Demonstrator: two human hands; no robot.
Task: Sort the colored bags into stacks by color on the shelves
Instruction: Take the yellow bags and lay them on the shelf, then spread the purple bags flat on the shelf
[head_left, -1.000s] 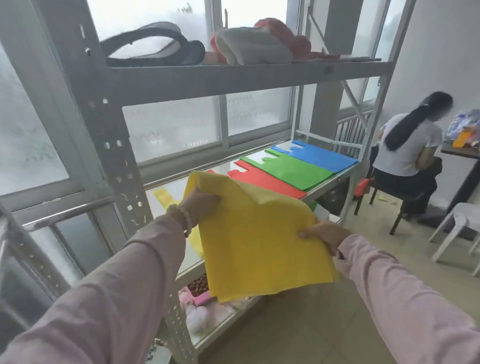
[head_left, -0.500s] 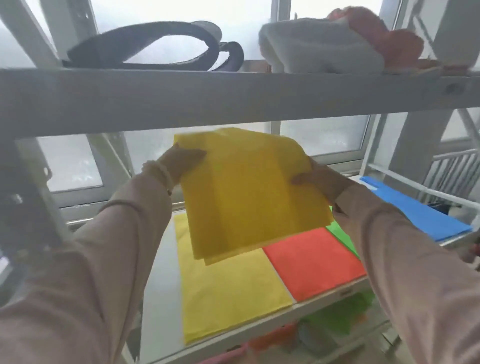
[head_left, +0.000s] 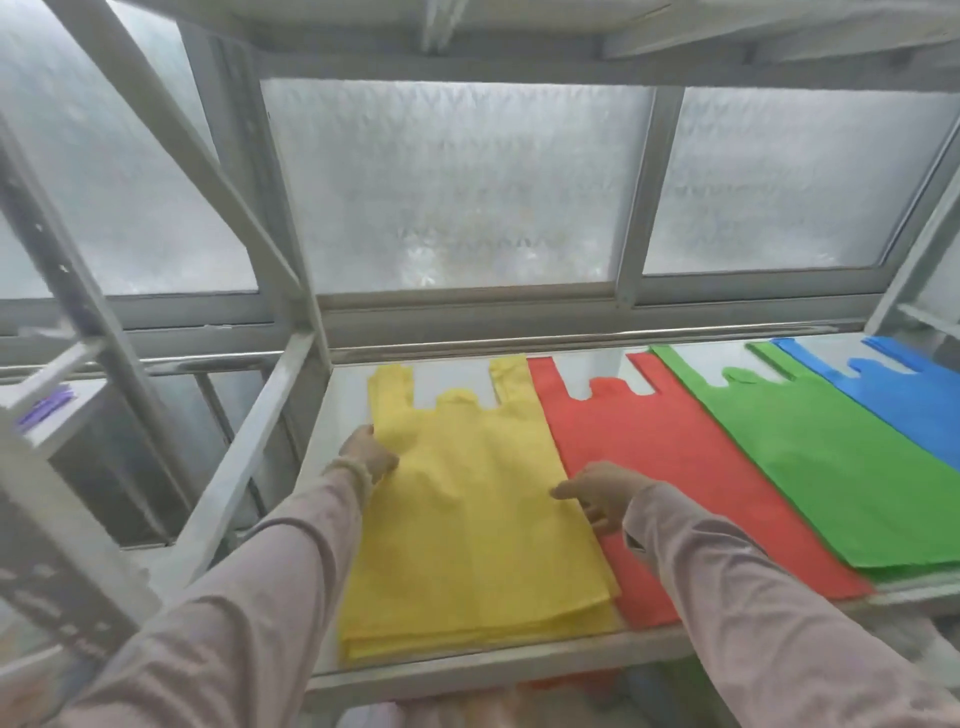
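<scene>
the yellow bags (head_left: 467, 530) lie flat in a stack at the left end of the shelf (head_left: 467, 673), handles toward the window (head_left: 457, 187). the left grip (head_left: 370, 457) sits at the stack's left edge, touching the top bag; its fingers are blurred, so i cannot tell whether they pinch the edge or only rest there. the right grip (head_left: 597, 493) lies with fingers loosely extended on the stack's right edge, where it meets the red bags (head_left: 675, 457). green bags (head_left: 831, 467) and blue bags (head_left: 919, 410) lie further right.
</scene>
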